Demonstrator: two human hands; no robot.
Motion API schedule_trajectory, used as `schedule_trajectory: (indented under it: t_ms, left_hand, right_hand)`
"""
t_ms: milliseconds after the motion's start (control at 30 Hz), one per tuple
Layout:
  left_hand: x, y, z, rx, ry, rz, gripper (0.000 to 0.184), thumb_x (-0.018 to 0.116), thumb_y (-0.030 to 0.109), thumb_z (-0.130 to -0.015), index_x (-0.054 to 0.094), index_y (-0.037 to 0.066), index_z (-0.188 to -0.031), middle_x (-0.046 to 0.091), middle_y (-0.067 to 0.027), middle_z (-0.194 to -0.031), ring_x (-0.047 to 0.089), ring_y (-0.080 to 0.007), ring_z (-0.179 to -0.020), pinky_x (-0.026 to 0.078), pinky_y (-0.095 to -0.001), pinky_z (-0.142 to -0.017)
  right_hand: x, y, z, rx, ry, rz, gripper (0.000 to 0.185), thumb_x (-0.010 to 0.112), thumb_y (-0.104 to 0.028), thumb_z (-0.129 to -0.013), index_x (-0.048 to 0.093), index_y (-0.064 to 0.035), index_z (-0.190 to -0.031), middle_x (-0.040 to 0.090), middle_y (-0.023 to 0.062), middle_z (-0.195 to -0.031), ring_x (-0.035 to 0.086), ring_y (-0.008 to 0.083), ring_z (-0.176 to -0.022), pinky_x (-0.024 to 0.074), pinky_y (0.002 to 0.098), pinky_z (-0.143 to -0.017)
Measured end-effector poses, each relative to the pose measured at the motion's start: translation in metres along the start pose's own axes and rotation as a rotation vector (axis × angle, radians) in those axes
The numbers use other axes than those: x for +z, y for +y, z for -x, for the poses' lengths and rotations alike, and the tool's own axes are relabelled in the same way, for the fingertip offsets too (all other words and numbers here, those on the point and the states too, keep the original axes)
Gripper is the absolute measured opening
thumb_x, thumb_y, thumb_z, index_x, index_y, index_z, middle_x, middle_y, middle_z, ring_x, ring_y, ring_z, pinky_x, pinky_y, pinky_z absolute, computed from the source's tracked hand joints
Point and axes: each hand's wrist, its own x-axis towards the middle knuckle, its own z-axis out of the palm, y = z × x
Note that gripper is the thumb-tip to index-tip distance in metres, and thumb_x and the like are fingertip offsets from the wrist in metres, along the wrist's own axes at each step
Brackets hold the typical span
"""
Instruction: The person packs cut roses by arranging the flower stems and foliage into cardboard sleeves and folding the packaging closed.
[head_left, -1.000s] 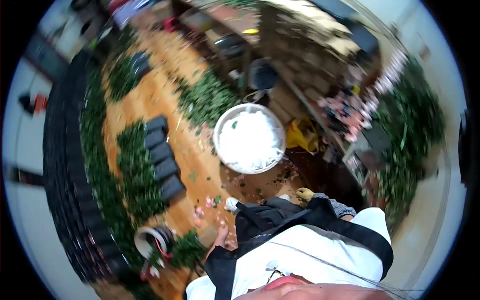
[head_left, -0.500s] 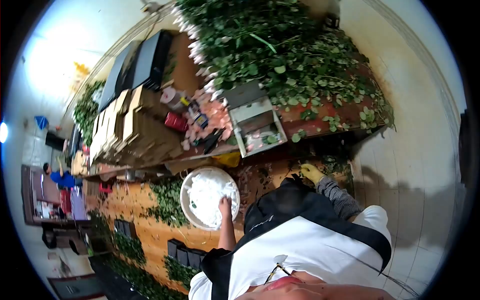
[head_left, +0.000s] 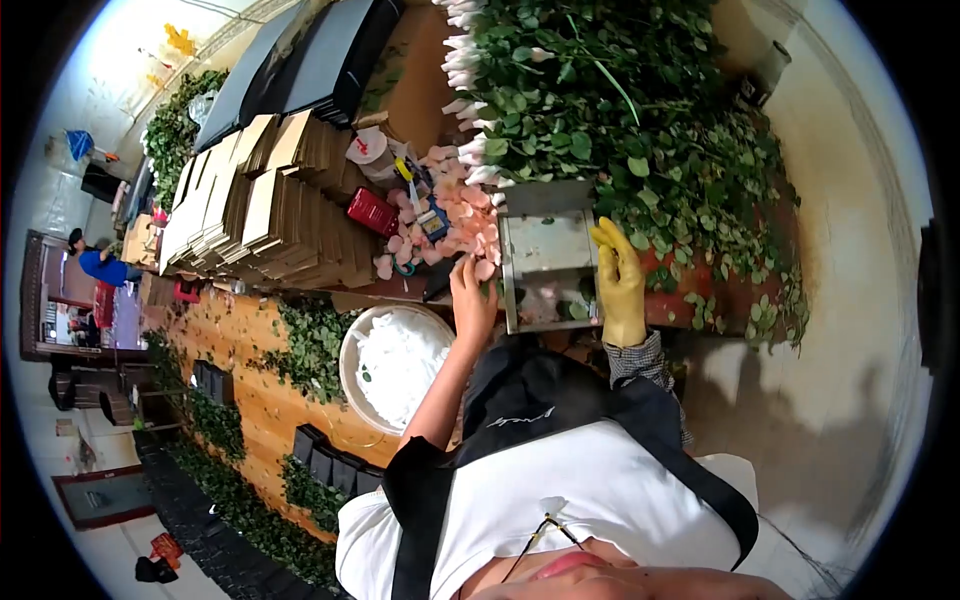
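Grey box [head_left: 548,240] is parked just above the centre of the frame, with the two hands kept apart on either side. Bare left hand [head_left: 474,305] is held at the pink petals [head_left: 462,215]; can't be told if any are pinched. Yellow-gloved right hand [head_left: 622,285] is loosely uncurled by the box's right edge. Upper right's buried in leafy stems [head_left: 640,130], upper left's stacked with cardboard [head_left: 255,215].

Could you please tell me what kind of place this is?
Probably a flower-sorting or packing workroom: leafy stems with pale heads are heaped on the table, alongside loose pink petals and stacked brown cardboard.
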Motion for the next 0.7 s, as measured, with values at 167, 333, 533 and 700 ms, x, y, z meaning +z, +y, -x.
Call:
schedule_trajectory:
  t_ms: [167, 333, 533, 700]
  left_hand:
    - [0.06, -0.064, -0.066, 0.089, -0.148, -0.3, 0.083, 0.071, 0.015, -0.082, 0.031, 0.008, -0.155, 0.023, -0.0368, -0.154, 0.033, -0.054, -0.138, 0.042, -0.0494, -0.108]
    - [0.081, -0.07, -0.113, 0.114, -0.276, -0.69, 0.075, 0.064, 0.017, -0.09, 0.032, 0.023, -0.158, 0.016, -0.0286, -0.163, 0.025, -0.0472, -0.147, 0.048, -0.0436, -0.102]
    - [0.067, -0.063, -0.145, -0.036, -0.429, -0.498, 0.073, 0.068, 0.024, -0.088, 0.04, 0.019, -0.154, 0.021, -0.0275, -0.162, 0.025, -0.0458, -0.147, 0.035, -0.0499, -0.113]
    - [-0.005, -0.033, -0.135, 0.015, -0.556, -0.133, 0.072, 0.077, 0.023, -0.083, 0.045, 0.008, -0.145, 0.032, -0.0304, -0.153, 0.04, -0.0464, -0.137, 0.043, -0.0518, -0.104]
  right_hand:
    - [0.043, 0.034, -0.021, -0.259, 0.008, 0.518, 0.038, 0.062, -0.005, -0.095, 0.059, -0.0058, -0.133, 0.071, 0.0162, -0.108, 0.069, 0.0326, -0.098, 0.0558, 0.0389, -0.081]
    - [0.051, 0.028, -0.03, -0.254, -0.042, 0.771, 0.039, 0.059, -0.004, -0.091, 0.061, -0.0053, -0.13, 0.07, 0.018, -0.103, 0.066, 0.0369, -0.092, 0.0543, 0.0436, -0.078]
    - [0.05, 0.02, -0.032, -0.172, -0.085, 0.782, 0.038, 0.057, -0.003, -0.091, 0.062, -0.0031, -0.129, 0.069, 0.0184, -0.1, 0.065, 0.0382, -0.09, 0.0525, 0.0453, -0.079]
    - [0.048, 0.024, -0.033, -0.174, -0.118, 0.756, 0.034, 0.058, -0.006, -0.092, 0.064, -0.0026, -0.126, 0.069, 0.0185, -0.098, 0.064, 0.0384, -0.088, 0.0507, 0.046, -0.079]
